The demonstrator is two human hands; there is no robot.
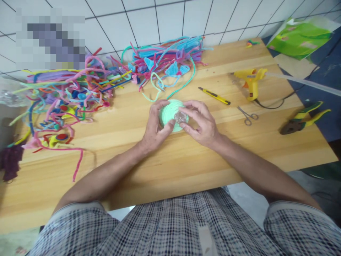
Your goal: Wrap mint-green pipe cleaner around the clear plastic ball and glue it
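A round mint-green coil [168, 113], seemingly wound from fuzzy pipe cleaner, sits between my two hands above the wooden table. At its near right side shows a small greyish-brown round patch [181, 117], whose material I cannot make out. My left hand [156, 125] grips the coil's left side, fingers behind and thumb in front by the patch. From the right, my right hand [203, 123] closes on it, fingers over the top and thumb at the patch's lower edge. A green pipe cleaner [183, 87] runs on the table just behind the coil.
Tangled pipe cleaners [66, 96] cover the table's left, with a bundle [170, 53] by the tiled wall. Rightward lie a yellow utility knife [214, 96], scissors [248, 116], a corded yellow glue gun [252, 81] and pliers [303, 119]. A green packet [301, 37] lies beyond the table's right edge.
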